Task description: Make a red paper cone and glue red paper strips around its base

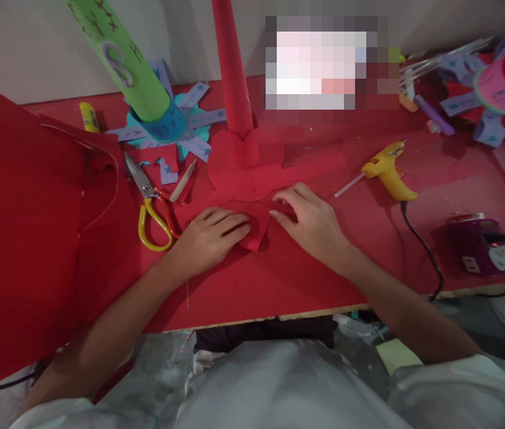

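Observation:
My left hand (211, 237) bends its fingers over a small piece of red paper (257, 229) and holds it against the red tabletop. The paper's pointed lower corner shows past the fingertips; the left thumb is hidden. To its right, my right hand (312, 223) is open, thumb and forefinger apart at the paper's edge, with nothing visible between them. Just beyond both hands stands a tall red paper tube (234, 83) on a base of rounded red petals and strips (229, 164). Scissors (149, 196) with yellow and orange handles lie beside my left hand.
A yellow glue gun (390, 173) lies right, its cord running to the front edge near a purple power socket (487, 247). A green tube (122, 65) with lilac strips stands back left. Large red sheets (19, 238) rise at left. A glue stick (89, 117) lies behind.

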Tool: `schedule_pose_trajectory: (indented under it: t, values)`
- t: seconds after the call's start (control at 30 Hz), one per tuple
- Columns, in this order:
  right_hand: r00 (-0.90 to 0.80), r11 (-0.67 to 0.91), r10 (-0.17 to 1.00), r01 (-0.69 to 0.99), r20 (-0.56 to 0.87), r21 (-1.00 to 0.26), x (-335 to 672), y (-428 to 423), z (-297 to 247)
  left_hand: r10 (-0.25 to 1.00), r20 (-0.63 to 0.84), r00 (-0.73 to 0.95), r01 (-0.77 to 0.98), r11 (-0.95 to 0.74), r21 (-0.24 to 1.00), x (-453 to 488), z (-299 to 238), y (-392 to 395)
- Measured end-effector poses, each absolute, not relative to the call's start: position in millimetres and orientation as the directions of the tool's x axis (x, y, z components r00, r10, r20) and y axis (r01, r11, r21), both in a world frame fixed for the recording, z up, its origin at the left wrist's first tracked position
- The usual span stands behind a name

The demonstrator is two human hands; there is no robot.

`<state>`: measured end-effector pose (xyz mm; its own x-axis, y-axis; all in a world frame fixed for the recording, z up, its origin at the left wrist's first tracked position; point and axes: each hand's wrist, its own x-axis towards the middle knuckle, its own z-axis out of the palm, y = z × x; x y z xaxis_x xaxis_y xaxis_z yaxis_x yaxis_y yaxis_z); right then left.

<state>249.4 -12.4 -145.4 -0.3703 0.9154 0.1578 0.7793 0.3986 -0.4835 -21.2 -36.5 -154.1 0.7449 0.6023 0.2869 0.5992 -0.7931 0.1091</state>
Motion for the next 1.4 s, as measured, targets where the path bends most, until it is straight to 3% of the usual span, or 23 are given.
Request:
schedule_pose_trajectory:
  t: [0.73,1.1,1.4]
  values:
    - [-0.374,0.392,0.917,0.770,0.142,-0.503,231,-6,-160,0.566,0.317,0.761,0.581,-0.812,0.053,-19,-152,-35]
    - [-0.337,0.333,0.936,0.750,0.102,-0.571,233,-3,-160,0.564,0.308,0.766,0.578,-0.814,0.052,-21,-152,-35]
    - [-0.355,0.331,0.930,0.703,0.094,-0.629,236,-3,-156,0.644,0.309,0.700,0.617,-0.763,0.191,-19,-153,-36]
